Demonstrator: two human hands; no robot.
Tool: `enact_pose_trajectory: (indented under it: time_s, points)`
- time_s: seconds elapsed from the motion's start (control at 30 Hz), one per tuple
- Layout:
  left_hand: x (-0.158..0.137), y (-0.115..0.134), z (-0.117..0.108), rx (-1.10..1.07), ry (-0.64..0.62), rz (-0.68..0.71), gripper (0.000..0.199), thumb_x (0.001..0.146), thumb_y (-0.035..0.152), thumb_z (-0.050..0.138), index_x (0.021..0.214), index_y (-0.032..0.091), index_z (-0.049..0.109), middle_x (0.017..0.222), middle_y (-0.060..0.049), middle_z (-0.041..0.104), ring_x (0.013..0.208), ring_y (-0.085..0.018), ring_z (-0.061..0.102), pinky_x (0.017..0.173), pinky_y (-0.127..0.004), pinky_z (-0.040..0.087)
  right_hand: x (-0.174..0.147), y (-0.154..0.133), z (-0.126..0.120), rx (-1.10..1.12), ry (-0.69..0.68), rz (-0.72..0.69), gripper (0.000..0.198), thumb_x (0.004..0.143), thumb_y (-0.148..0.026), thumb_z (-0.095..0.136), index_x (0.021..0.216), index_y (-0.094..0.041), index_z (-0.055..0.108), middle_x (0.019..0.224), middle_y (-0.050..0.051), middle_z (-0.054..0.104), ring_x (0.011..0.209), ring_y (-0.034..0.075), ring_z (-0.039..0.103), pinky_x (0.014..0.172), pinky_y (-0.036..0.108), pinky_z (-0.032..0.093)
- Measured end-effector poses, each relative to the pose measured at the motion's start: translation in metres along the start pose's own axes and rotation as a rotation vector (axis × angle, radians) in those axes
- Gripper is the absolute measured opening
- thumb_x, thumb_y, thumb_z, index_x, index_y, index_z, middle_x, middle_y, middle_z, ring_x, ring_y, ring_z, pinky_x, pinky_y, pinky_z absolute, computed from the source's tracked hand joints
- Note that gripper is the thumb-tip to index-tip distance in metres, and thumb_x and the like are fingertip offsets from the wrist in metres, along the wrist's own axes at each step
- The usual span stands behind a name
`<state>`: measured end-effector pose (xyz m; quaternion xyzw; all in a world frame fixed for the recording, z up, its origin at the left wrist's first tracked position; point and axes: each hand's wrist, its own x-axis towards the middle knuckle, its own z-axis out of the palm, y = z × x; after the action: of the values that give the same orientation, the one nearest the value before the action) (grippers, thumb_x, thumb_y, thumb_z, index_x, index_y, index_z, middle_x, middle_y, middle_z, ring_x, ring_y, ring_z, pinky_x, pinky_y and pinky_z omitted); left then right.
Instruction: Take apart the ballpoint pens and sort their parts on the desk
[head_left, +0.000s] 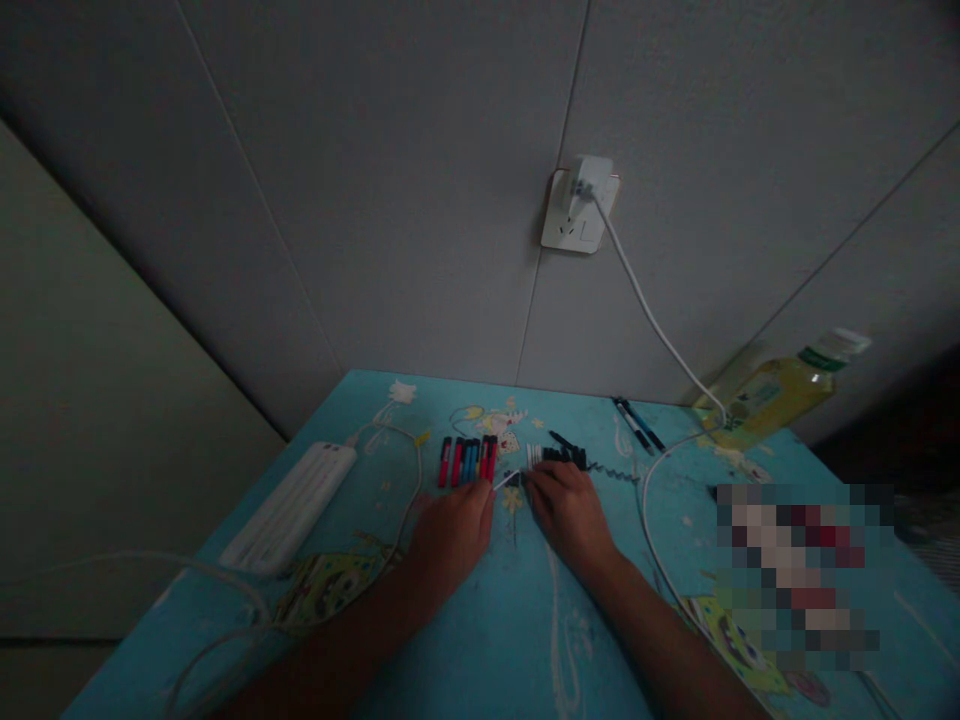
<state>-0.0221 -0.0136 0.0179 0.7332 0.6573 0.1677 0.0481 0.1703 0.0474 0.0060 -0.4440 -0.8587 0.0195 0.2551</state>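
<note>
My left hand [461,525] is closed in a pinch on a thin white stick [507,480], which slants up to the right. My right hand [571,508] has its fingers bent together close to the stick's far end; what they grip, if anything, is too small and dark to make out. Left of the stick lies a row of red and blue marker pens [470,460] with dark ends, side by side. Several white sticks [534,456] and a row of short black pieces [564,457] lie just beyond my right hand.
A white power strip [289,510] lies at left with its cable. Two pens [637,425] lie near the wall. A bottle of yellow liquid [780,395] rests at right. A white cable [646,515] runs from the wall charger [591,180] across the blue tablecloth [517,640]. A pixelated patch covers the right side.
</note>
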Motion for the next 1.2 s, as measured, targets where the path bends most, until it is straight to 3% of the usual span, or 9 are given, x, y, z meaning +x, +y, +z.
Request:
enact_pose_trajectory:
  time_s: [0.23, 0.43, 0.67, 0.77, 0.87, 1.03, 1.2]
  points:
    - [-0.002, 0.005, -0.004, -0.017, -0.059, 0.112, 0.031, 0.101, 0.03, 0.033, 0.095, 0.021, 0.061, 0.086, -0.005, 0.069, 0.074, -0.018, 0.067, 0.066, -0.027, 0.045, -0.005, -0.005, -0.016, 0.066, 0.075, -0.074, 0.026, 0.096, -0.025, 0.051, 0.118, -0.022, 0.066, 0.116, 0.01, 0.064, 0.104, 0.024, 0.058, 0.091, 0.04, 0.045]
    - [-0.004, 0.009, -0.004, -0.043, -0.033, 0.148, 0.031, 0.102, 0.031, 0.033, 0.102, 0.022, 0.063, 0.089, -0.005, 0.069, 0.079, -0.018, 0.068, 0.069, -0.028, 0.047, -0.013, 0.003, -0.025, 0.07, 0.017, -0.105, 0.019, 0.096, -0.027, 0.053, 0.103, -0.023, 0.07, 0.105, 0.008, 0.068, 0.097, 0.023, 0.061, 0.087, 0.039, 0.046]
    - [0.0, 0.002, -0.007, -0.038, 0.047, 0.011, 0.03, 0.101, 0.031, 0.034, 0.108, 0.02, 0.062, 0.098, -0.006, 0.07, 0.082, -0.017, 0.068, 0.072, -0.027, 0.049, -0.021, 0.027, -0.035, -0.009, 0.107, 0.023, 0.022, 0.098, -0.027, 0.048, 0.101, -0.02, 0.069, 0.097, 0.008, 0.069, 0.09, 0.023, 0.061, 0.085, 0.039, 0.045]
    - [-0.001, 0.001, -0.004, -0.029, 0.044, 0.029, 0.03, 0.101, 0.03, 0.035, 0.106, 0.02, 0.062, 0.094, -0.006, 0.07, 0.079, -0.017, 0.067, 0.072, -0.027, 0.049, -0.024, 0.029, -0.035, -0.068, 0.127, 0.094, 0.023, 0.098, -0.025, 0.046, 0.109, -0.018, 0.066, 0.096, 0.009, 0.069, 0.09, 0.024, 0.061, 0.086, 0.039, 0.044]
    - [-0.003, 0.004, -0.001, -0.023, 0.0, 0.089, 0.031, 0.101, 0.029, 0.034, 0.101, 0.02, 0.063, 0.09, -0.006, 0.07, 0.076, -0.017, 0.067, 0.069, -0.027, 0.048, -0.026, 0.024, -0.031, -0.119, 0.08, 0.105, 0.026, 0.097, -0.022, 0.047, 0.118, -0.018, 0.062, 0.096, 0.009, 0.069, 0.089, 0.024, 0.06, 0.086, 0.038, 0.043]
    - [-0.004, 0.009, 0.001, -0.021, -0.036, 0.119, 0.032, 0.102, 0.029, 0.032, 0.101, 0.021, 0.063, 0.092, -0.004, 0.069, 0.076, -0.018, 0.067, 0.065, -0.028, 0.047, -0.026, 0.008, -0.023, -0.186, -0.049, 0.092, 0.023, 0.093, -0.017, 0.053, 0.112, -0.02, 0.065, 0.087, 0.005, 0.067, 0.083, 0.021, 0.059, 0.081, 0.033, 0.042]
    - [-0.005, 0.009, 0.001, -0.005, -0.045, 0.133, 0.031, 0.102, 0.029, 0.032, 0.096, 0.022, 0.062, 0.087, -0.003, 0.067, 0.074, -0.018, 0.066, 0.064, -0.029, 0.046, -0.025, 0.001, -0.02, -0.184, -0.087, 0.109, 0.022, 0.093, -0.018, 0.053, 0.112, -0.02, 0.066, 0.088, 0.005, 0.067, 0.084, 0.019, 0.059, 0.082, 0.03, 0.04]
